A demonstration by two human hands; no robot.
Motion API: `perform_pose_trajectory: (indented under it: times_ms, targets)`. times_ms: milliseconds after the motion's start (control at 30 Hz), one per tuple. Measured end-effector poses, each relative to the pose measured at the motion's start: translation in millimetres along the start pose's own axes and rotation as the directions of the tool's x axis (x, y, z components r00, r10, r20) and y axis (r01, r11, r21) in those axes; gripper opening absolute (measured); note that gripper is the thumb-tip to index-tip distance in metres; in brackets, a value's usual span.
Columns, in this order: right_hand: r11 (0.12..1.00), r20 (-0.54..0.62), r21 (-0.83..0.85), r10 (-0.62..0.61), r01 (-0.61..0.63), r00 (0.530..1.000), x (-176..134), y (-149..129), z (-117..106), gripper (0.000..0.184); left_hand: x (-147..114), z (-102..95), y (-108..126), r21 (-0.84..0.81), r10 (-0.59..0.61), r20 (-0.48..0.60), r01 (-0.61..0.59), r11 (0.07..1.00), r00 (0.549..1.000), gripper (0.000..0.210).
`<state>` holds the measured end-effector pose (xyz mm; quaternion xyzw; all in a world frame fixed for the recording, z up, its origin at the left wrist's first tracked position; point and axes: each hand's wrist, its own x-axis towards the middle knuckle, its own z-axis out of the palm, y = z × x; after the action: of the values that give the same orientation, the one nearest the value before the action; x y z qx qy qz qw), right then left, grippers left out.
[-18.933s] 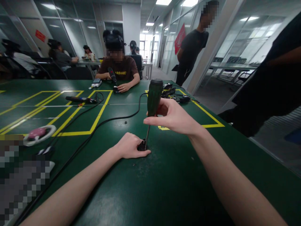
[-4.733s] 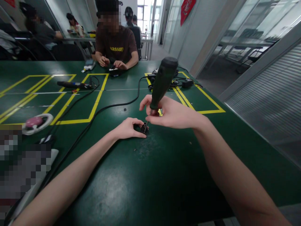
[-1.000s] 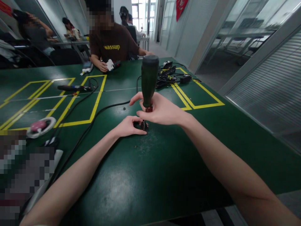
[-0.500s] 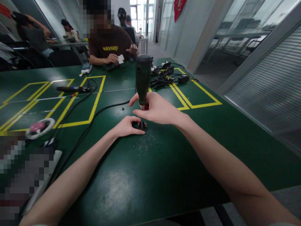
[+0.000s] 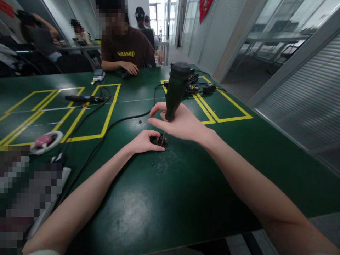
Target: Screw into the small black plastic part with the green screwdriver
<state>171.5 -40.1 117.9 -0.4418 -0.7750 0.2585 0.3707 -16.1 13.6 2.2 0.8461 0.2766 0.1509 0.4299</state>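
My right hand holds a screwdriver with a thick dark green handle. The handle leans to the right in the crook of the thumb, and the thumb and index finger reach forward around it. Its thin metal shaft points down at a small black part; whether the tip touches it I cannot tell. That part stands on the green table, pinched between the thumb and fingers of my left hand. Tiny bits, perhaps screws, lie just in front of the left hand.
A black cable runs across the table on the left. A corded dark tool lies inside yellow tape lines. Tangled black cables and adapters sit back right. A pink-and-white round object is at left. A co-worker sits opposite.
The screwdriver has gone from upright to leaning right, its shaft now beside the black part's right side. My left hand has hardly moved. The co-worker's white piece has moved to the right.
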Motion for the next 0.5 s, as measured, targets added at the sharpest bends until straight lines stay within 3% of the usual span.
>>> perform_pose_trajectory:
  times_ms: [167, 333, 500]
  targets:
    - [0.998, 0.038, 0.057, -0.010, 0.008, 0.999, 0.4, 0.5, 0.6, 0.013, 0.3, 0.0, 1.8, -0.007, 0.006, -0.008, -0.006, 1.000, 1.000, 0.034]
    - [0.994, 0.078, 0.109, -0.005, -0.004, 0.997, 1.2, 1.8, 0.0, 0.024, 0.6, -0.7, 5.2, -0.023, 0.016, -0.001, -0.016, 1.000, 1.000, 0.034]
    - [0.998, 0.089, 0.054, 0.039, -0.044, 0.995, 2.3, -1.6, 0.9, 0.016, 1.2, -0.1, 5.0, -0.039, 0.025, -0.008, -0.026, 0.999, 1.000, 0.034]
